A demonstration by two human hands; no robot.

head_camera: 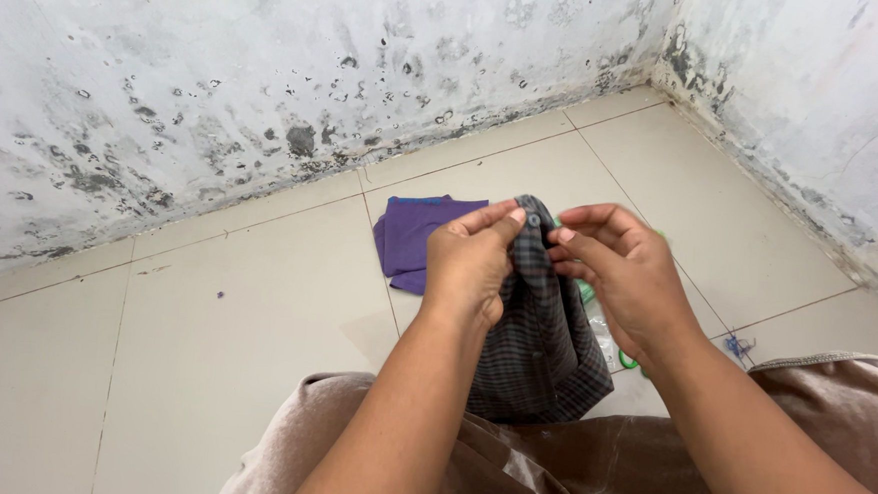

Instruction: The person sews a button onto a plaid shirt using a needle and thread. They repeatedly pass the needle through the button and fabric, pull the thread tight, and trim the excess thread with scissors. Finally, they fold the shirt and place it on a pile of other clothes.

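Pale floor tiles (204, 345) meet a mould-stained wall (218, 75). Both the left hand (468, 264) and the right hand (623, 277) have their fingers pinched shut on a dark checked garment (544, 343) held above the lap, near a purple cloth (410, 235) lying on the floor.

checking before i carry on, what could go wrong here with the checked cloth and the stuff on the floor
Both hands, left hand and right hand, pinch only the top edge of the checked cloth, so it may slip from the grip. Its hanging end may snag the green-handled scissors underneath, or brush the purple cloth.
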